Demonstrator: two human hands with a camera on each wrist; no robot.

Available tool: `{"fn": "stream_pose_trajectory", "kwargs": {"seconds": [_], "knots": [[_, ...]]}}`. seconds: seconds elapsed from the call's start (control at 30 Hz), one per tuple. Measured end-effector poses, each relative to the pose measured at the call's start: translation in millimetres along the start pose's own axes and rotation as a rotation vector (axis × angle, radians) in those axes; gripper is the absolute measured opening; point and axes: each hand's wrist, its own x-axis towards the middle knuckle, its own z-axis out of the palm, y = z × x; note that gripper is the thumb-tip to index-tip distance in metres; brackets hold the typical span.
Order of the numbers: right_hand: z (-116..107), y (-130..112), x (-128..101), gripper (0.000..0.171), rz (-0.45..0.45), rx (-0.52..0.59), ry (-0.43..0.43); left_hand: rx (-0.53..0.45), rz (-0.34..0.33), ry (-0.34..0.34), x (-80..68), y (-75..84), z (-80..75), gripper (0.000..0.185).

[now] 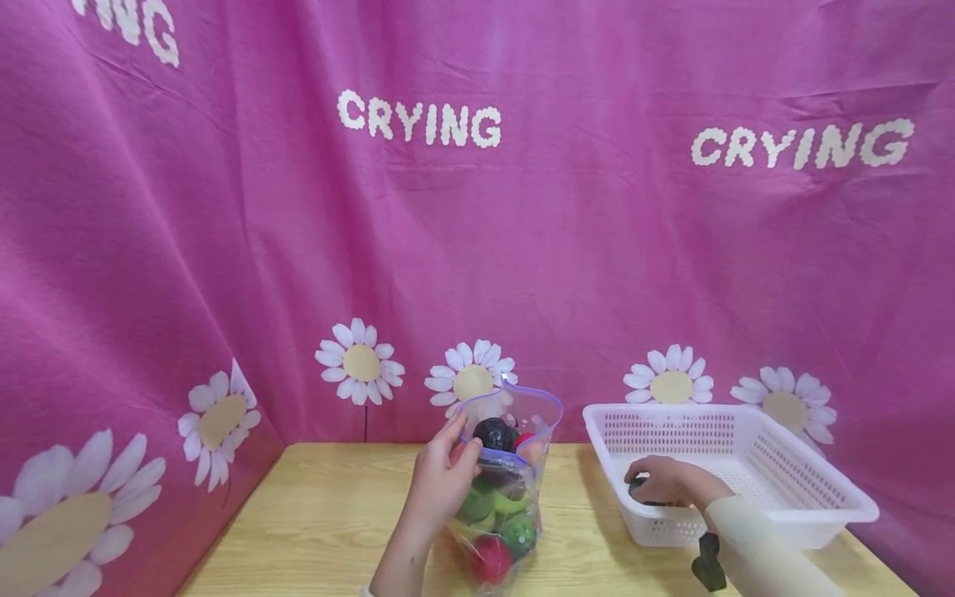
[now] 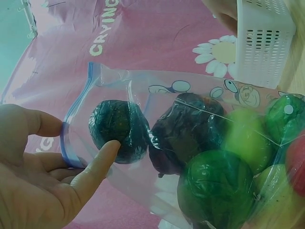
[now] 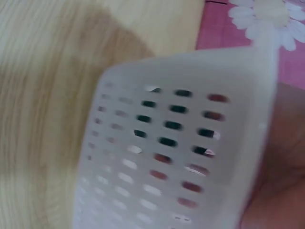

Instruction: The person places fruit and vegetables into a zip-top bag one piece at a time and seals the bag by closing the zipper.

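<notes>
A clear zip bag (image 1: 507, 497) stands upright on the wooden table (image 1: 313, 522), full of toy fruit in green, red and dark colours. My left hand (image 1: 461, 441) pinches its blue zip rim (image 2: 71, 124) from the left. In the left wrist view my left hand (image 2: 78, 143) has its thumb pressed against a dark round fruit (image 2: 116, 129) through the plastic. My right hand (image 1: 656, 481) is inside the white perforated basket (image 1: 791, 489), fingers curled over a small dark object (image 1: 640, 491) on its floor. The right wrist view shows only the blurred basket wall (image 3: 181, 143).
The basket sits at the table's right, close to the bag. A pink cloth with daisies (image 1: 470, 381) and the word CRYING hangs behind and along the left side. Bare wood lies left of the bag. A dark strap piece (image 1: 707, 562) shows on my right sleeve.
</notes>
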Motion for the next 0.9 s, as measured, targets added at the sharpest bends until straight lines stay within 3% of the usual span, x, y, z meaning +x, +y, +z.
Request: {"fn": "stream_pose_trajectory", "kwargs": {"seconds": [0.2,0.5,0.67,0.9], "knots": [[-17.0,-5.6,-6.5,0.036,-0.071,0.087,0.156,0.009,-0.007,0.003,0.4,-1.7,-0.9,0.055],[-46.7,-42.7,-15.1,0.041,-0.368,-0.057,0.493,0.006,0.017,0.010,1.5,-4.7,2.6,0.055],[-54.4,-85.8,-26.0,0.041,-0.506,-0.045,0.562,0.007,0.016,0.010,0.1,-4.0,2.5,0.055],[-54.2,-136.7,-39.4,0.045,-0.620,0.027,0.551,0.021,0.007,0.011,-0.3,-1.3,1.7,0.055]]}}
